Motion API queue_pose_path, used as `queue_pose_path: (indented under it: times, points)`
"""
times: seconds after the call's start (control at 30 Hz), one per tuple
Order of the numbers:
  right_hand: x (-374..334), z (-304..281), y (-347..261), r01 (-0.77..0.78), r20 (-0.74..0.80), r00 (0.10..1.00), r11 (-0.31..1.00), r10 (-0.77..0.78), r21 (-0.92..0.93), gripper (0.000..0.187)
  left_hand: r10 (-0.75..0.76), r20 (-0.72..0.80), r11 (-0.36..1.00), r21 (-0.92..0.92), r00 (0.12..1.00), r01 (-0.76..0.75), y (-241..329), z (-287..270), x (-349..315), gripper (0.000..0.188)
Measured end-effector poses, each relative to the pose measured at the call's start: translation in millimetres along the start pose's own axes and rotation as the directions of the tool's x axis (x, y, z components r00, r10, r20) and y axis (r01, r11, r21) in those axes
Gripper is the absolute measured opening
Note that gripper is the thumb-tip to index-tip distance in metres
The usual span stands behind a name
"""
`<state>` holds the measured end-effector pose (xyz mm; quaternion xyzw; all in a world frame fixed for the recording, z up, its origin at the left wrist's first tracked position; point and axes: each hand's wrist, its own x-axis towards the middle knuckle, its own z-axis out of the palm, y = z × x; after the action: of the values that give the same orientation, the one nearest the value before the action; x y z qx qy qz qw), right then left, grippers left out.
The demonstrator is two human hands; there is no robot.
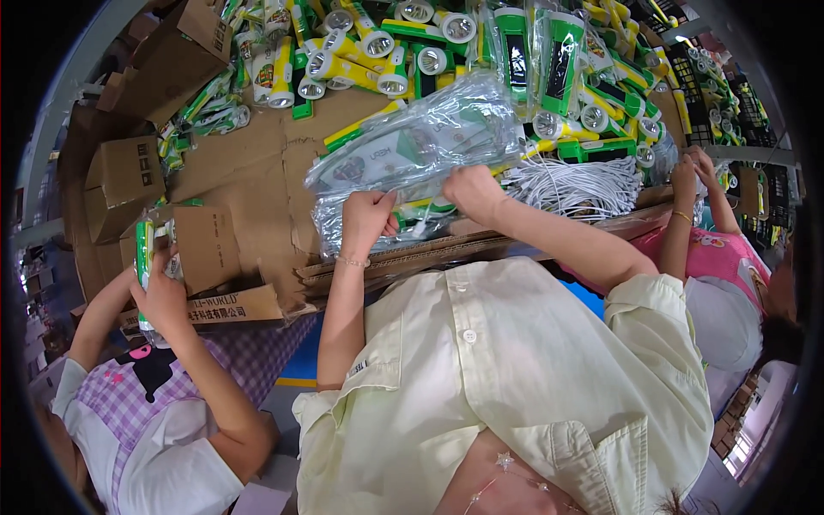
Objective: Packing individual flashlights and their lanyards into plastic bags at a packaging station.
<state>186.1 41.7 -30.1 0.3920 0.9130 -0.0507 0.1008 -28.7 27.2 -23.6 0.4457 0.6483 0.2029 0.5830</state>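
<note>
My left hand (369,225) is closed, its fingers pinched at the edge of a clear plastic bag (336,230). To its right, my right hand (475,193) is curled into a fist, and its fingertips are hidden from view. Between the hands lies a green and yellow flashlight (419,208), partly covered by plastic. A small white cable plug (421,229) shows just below it. Beyond both hands spreads a pile of clear plastic bags (412,142) with printed green and white cards inside.
White coiled cables (573,187) lie right of my right hand. Many yellow and green flashlights (343,64) are heaped at the back. Cardboard boxes (124,176) stand at left. A co-worker's hand (163,296) holds a flashlight at left; another person's hands (691,172) are at right.
</note>
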Motion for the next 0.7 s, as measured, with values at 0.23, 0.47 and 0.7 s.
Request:
queue_pose_path:
  times: [0.23, 0.47, 0.7]
  points:
    - [3.2, -8.4, 1.8, -0.197, 0.095, 0.979, 0.942, 0.178, 0.272, 0.01, 0.03, 0.009, 0.997, 0.072, 1.0, -0.03, -4.6, 3.7, -5.3, 0.028]
    - [-1.0, -51.3, -12.6, 0.015, 0.097, 0.897, -0.25, 0.431, 0.968, 0.012, -0.035, 0.054, 0.996, -0.078, 0.998, 0.039, -8.7, -1.2, -0.1, 0.025]
    - [-10.5, -62.2, -10.7, -0.146, -0.055, 0.975, 0.814, 0.213, 0.563, 0.01, -0.033, 0.024, 0.996, -0.078, 0.999, 0.035, -19.7, -14.3, 8.5, 0.033]
